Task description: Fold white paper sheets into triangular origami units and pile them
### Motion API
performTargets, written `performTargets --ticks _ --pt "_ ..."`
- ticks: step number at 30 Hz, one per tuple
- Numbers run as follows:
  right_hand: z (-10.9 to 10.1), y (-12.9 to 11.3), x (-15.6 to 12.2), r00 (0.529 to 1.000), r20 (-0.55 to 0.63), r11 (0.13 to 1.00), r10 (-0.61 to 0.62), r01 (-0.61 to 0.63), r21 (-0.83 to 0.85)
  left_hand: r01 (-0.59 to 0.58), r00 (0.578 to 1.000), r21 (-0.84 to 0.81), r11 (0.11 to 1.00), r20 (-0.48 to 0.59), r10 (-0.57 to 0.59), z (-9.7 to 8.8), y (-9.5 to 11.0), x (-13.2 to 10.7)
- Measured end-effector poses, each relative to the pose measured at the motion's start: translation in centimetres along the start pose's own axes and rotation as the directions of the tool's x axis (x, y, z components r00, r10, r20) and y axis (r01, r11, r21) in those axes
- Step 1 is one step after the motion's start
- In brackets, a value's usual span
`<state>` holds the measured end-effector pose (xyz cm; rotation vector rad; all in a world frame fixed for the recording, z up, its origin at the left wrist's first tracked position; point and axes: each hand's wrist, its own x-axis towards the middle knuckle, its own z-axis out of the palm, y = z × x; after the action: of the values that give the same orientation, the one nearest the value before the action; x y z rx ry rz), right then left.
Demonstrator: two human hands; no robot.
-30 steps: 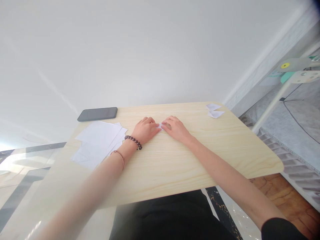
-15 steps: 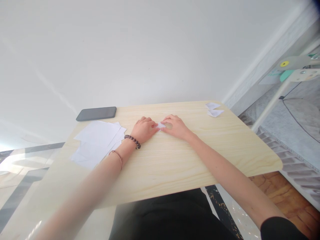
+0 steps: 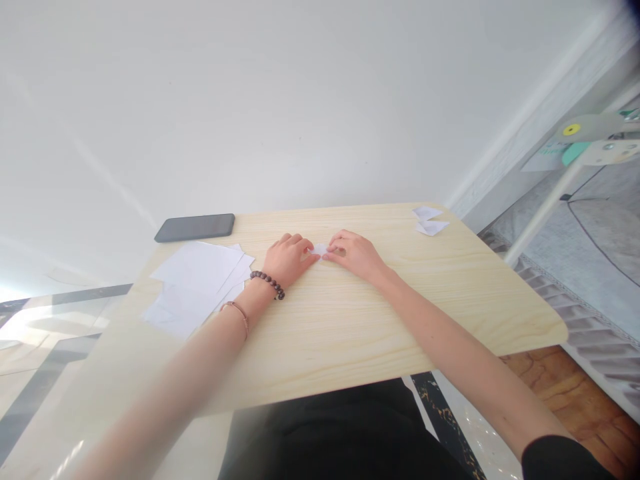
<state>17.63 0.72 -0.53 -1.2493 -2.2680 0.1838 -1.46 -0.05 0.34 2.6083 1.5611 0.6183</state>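
A small piece of white paper (image 3: 320, 249) is held low over the middle of the table, between both hands. My left hand (image 3: 289, 259), with a dark bead bracelet at its wrist, pinches the paper's left side between thumb and fingers. On the right side, my right hand (image 3: 356, 255) grips it with thumb and fingertips. The fingertips partly cover the paper, so its exact shape is hard to make out. Several white paper sheets (image 3: 195, 277) lie loosely stacked beside my left forearm.
A black phone (image 3: 195, 227) lies at the table's back left corner. Two folded white paper pieces (image 3: 431, 228) rest at the back right. The wooden table (image 3: 475, 287) meets a white wall behind. A metal frame (image 3: 550, 207) stands off its right side.
The fingers of my right hand have shifted slightly on the paper, and a bit more of it shows between the hands. Otherwise the scene has only moved a little with the camera.
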Motion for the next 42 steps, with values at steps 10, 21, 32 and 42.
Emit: performTargets --ticks 10,21,32,42 --pt "0.11 -0.31 -0.07 1.0 -0.014 0.992 -0.008 0.006 -0.123 0.118 0.99 0.091 0.989 0.064 -0.124 -0.59 0.85 0.01" --pt "-0.5 -0.51 -0.27 0.997 0.048 0.992 -0.058 0.063 -0.113 0.125 0.991 0.018 0.992 0.036 -0.125 -0.3 0.74 0.03" --pt "-0.27 -0.32 -0.23 0.996 0.04 0.99 -0.075 0.079 -0.116 0.105 0.994 0.053 0.993 0.019 -0.106 0.27 0.68 -0.15" --pt "0.39 -0.35 -0.11 0.999 -0.025 0.999 -0.02 0.018 -0.043 0.115 0.991 0.014 0.993 0.061 -0.115 0.31 0.53 0.25"
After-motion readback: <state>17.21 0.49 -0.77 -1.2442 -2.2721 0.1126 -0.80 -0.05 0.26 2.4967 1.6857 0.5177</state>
